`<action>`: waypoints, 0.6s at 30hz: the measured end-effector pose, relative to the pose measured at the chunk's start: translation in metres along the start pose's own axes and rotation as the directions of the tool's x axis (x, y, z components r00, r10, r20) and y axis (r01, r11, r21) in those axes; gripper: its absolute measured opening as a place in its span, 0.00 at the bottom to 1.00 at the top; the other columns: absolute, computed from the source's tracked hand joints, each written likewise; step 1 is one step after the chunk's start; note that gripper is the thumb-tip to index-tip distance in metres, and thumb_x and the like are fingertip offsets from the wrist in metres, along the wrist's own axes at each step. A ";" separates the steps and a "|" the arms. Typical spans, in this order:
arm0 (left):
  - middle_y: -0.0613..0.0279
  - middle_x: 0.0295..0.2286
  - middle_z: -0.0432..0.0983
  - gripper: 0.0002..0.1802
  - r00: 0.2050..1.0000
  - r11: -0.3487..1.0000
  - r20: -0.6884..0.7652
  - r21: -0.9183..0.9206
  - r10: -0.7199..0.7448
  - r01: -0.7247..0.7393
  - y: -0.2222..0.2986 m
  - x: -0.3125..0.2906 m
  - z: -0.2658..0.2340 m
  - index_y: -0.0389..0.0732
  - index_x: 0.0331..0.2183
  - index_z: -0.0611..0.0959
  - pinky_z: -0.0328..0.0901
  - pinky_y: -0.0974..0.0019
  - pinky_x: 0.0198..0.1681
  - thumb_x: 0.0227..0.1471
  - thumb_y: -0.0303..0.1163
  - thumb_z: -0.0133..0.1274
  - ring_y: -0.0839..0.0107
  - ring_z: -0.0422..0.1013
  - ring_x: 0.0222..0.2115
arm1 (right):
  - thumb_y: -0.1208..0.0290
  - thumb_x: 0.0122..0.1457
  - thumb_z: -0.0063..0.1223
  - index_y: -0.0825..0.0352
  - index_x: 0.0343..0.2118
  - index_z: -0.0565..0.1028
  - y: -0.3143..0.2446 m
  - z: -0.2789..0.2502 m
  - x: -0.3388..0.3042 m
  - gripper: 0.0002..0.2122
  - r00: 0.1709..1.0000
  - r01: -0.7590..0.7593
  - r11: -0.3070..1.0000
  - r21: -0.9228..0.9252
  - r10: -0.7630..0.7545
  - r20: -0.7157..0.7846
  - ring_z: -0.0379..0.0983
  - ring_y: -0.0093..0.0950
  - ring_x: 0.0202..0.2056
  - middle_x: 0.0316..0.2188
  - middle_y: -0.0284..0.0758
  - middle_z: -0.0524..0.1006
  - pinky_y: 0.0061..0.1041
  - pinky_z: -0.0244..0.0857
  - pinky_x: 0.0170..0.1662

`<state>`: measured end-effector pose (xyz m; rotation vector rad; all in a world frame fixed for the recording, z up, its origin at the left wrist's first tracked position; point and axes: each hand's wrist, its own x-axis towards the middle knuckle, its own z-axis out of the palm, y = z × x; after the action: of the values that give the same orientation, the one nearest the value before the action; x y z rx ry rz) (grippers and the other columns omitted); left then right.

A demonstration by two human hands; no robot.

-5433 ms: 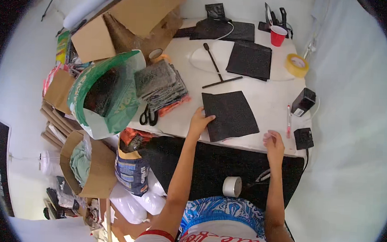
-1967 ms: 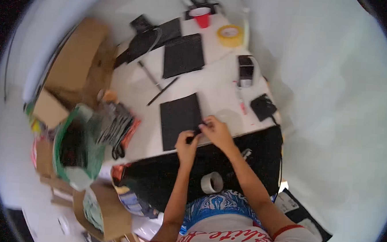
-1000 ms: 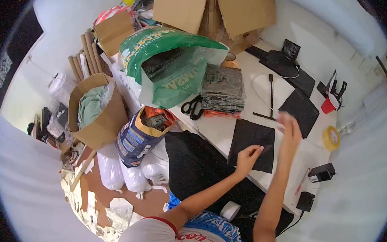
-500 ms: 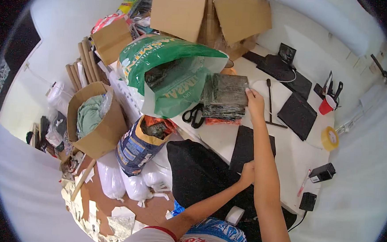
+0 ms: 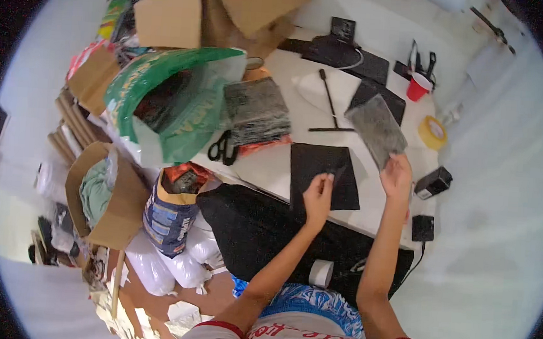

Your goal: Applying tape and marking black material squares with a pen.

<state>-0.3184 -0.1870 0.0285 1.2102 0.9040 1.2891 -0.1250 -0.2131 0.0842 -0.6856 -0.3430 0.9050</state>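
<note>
My right hand (image 5: 396,176) grips the lower end of a flat, grey-black plastic packet (image 5: 377,131), raised and tilted over the right side of the white table. Closed in a pinch, my left hand (image 5: 318,196) is over a black rectangular sheet (image 5: 327,157); what its fingers hold, if anything, I cannot make out. A stack of similar plastic packets (image 5: 258,109) lies to the left, on top of something red. Beside that stack are black-handled scissors (image 5: 223,148).
A green and white sack (image 5: 124,92) gapes open at left, near a cardboard box (image 5: 109,225) holding green cloth. Black cloth (image 5: 262,225) covers my lap, with a white roll (image 5: 320,273) on it. Yellow tape (image 5: 432,132) and a red cup (image 5: 419,86) stand at right.
My right hand has lifted a packet off the stack and brought it right and nearer. My left hand has moved up over the black sheet. The view has shifted to the right.
</note>
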 end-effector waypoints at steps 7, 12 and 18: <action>0.73 0.20 0.70 0.10 0.989 0.977 0.018 0.155 0.148 -0.149 0.028 0.008 0.010 0.33 0.31 0.78 0.55 0.80 0.22 0.53 0.32 0.51 0.87 0.59 0.21 | 0.82 0.43 0.46 0.70 0.49 0.63 -0.010 -0.068 -0.083 0.24 0.991 -0.123 0.945 -0.305 0.098 -0.094 0.68 0.26 0.40 0.39 0.33 0.71 0.24 0.62 0.44; 0.56 0.24 0.76 0.09 0.913 0.871 0.214 0.289 0.347 -0.398 0.046 -0.016 0.025 0.33 0.31 0.79 0.64 0.73 0.27 0.49 0.30 0.54 0.75 0.70 0.23 | 0.82 0.44 0.42 0.70 0.50 0.63 0.029 -0.065 -0.078 0.24 0.956 -0.276 0.934 -0.227 0.291 0.036 0.69 0.26 0.39 0.40 0.35 0.71 0.22 0.65 0.39; 0.48 0.30 0.77 0.12 0.789 0.766 0.353 0.242 0.503 -0.596 0.042 -0.042 0.030 0.32 0.34 0.79 0.68 0.70 0.34 0.48 0.29 0.54 0.67 0.76 0.30 | 0.71 0.57 0.38 0.67 0.40 0.67 0.066 -0.048 -0.075 0.10 0.885 -0.457 0.874 -0.164 0.429 -0.181 0.70 0.23 0.29 0.29 0.32 0.72 0.23 0.67 0.32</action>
<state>-0.3026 -0.2374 0.0687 1.9942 0.5916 1.4054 -0.1820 -0.2648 0.0047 -1.0383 -0.1514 1.2635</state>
